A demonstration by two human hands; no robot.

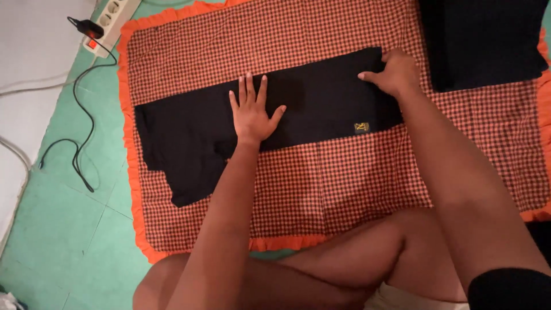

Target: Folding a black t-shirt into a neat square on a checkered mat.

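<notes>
A black garment (189,135), folded into a long strip, lies across a red-and-black checked mat (321,183) with an orange frilled border. My left hand (251,112) rests flat on the strip's middle, fingers spread. My right hand (393,73) sits at the strip's right end, its fingers curled down on the top corner of the cloth; whether it pinches the fabric I cannot tell. A small yellow label (361,127) shows near the garment's lower right edge.
Another dark folded cloth (482,40) lies on the mat's top right corner. A white power strip (112,23) with a black plug and trailing cable (80,143) lies on the green floor at the upper left. My bent legs (321,258) are at the mat's near edge.
</notes>
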